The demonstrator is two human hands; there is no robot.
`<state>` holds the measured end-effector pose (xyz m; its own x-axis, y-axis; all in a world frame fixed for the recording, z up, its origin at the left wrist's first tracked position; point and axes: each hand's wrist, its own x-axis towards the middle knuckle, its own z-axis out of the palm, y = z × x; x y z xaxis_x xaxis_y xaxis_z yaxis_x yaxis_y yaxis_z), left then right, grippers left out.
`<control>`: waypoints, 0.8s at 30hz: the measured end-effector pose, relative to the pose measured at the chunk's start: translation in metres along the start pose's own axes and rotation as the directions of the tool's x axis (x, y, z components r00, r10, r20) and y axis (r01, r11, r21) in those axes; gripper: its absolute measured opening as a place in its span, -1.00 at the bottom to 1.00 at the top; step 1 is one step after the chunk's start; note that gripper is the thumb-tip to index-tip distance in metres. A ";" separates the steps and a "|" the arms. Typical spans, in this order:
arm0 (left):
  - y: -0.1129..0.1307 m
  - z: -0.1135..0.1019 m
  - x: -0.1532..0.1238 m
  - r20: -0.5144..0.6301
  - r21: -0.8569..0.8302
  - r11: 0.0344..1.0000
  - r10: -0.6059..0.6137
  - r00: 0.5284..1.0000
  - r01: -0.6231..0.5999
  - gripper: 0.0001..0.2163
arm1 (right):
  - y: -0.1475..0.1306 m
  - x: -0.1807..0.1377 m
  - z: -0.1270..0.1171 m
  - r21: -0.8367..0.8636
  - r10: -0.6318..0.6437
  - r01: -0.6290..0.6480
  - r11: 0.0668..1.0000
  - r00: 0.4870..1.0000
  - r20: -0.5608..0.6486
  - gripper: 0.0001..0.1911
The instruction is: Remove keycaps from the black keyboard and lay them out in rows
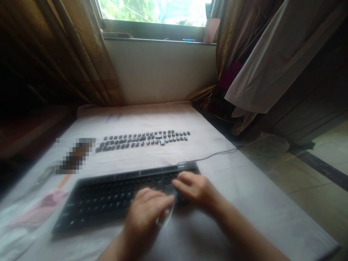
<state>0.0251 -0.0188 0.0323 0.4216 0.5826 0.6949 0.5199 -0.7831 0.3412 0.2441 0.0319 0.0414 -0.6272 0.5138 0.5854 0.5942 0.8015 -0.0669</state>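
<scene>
At the far left a pink cloth (40, 208) lies on the pale-covered worktop (244, 232), with a pixelated item (76, 156) beyond it; any writing there is unreadable. The black keyboard (103, 195) lies on the near part of the worktop, with small pale marks on its keys, too blurred to read. Behind it, loose dark keycaps (144, 138) stand in three rough rows. The left hand (148, 212), over the keyboard's near edge, pinches a thin wire loop (166, 222). A pale brand label (181, 166) sits at the keyboard's upper right; its letters are too blurred to read surely. Just beside it, the right hand (194, 186) rests with bent fingers over the keyboard's right end; whether it grips anything, I cannot tell. A pinkish pot (211, 30) stands on the windowsill (157, 40), its contents unclear. A cable (212, 156) runs rightward from the keyboard, and a clear plastic bag (272, 143) lies on the floor (307, 181), contents indistinct.
</scene>
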 end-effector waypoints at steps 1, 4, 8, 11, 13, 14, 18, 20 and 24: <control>0.000 -0.001 -0.001 -0.012 0.008 1.000 -0.014 1.000 0.015 -0.76 | 0.004 -0.002 -0.001 0.070 0.049 -0.046 0.996 0.998 -0.042 -0.76; -0.005 0.001 -0.007 -0.042 0.050 0.998 -0.044 0.998 0.046 -0.60 | 0.027 -0.011 -0.010 0.348 0.417 -0.332 0.877 0.884 -0.210 -0.85; -0.013 0.015 -0.019 0.003 0.133 0.990 0.044 0.999 -0.044 -0.74 | 0.060 -0.025 -0.025 0.629 0.806 -0.649 0.429 0.588 0.058 -0.58; -0.013 0.022 -0.023 0.121 0.232 0.964 0.106 0.987 -0.132 -0.77 | 0.070 -0.031 -0.032 0.648 0.791 -0.703 0.292 0.558 0.249 -0.49; -0.012 0.022 -0.023 0.164 0.262 0.954 0.103 0.981 -0.143 -0.77 | 0.072 -0.034 -0.034 0.651 0.772 -0.709 0.270 0.563 0.293 -0.49; -0.012 0.022 -0.022 0.172 0.268 0.953 0.095 0.980 -0.140 -0.77 | 0.073 -0.035 -0.034 0.650 0.762 -0.712 0.266 0.568 0.310 -0.50; -0.016 0.019 -0.020 0.194 0.274 0.953 0.079 0.978 -0.131 -0.78 | 0.075 -0.039 -0.032 0.647 0.709 -0.713 0.269 0.602 0.368 -0.58; -0.019 0.019 -0.020 0.200 0.278 0.951 0.079 0.977 -0.134 -0.77 | 0.076 -0.042 -0.030 0.646 0.688 -0.710 0.280 0.617 0.381 -0.61; -0.022 0.021 -0.023 0.210 0.279 0.952 0.070 0.975 -0.128 -0.76 | 0.078 -0.045 -0.029 0.633 0.669 -0.707 0.316 0.639 0.379 -0.65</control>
<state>0.0199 -0.0106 -0.0041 0.6033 0.5590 0.5687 0.6478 -0.7595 0.0593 0.3334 0.0627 0.0328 -0.1939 0.9808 0.0225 0.3125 0.0835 -0.9462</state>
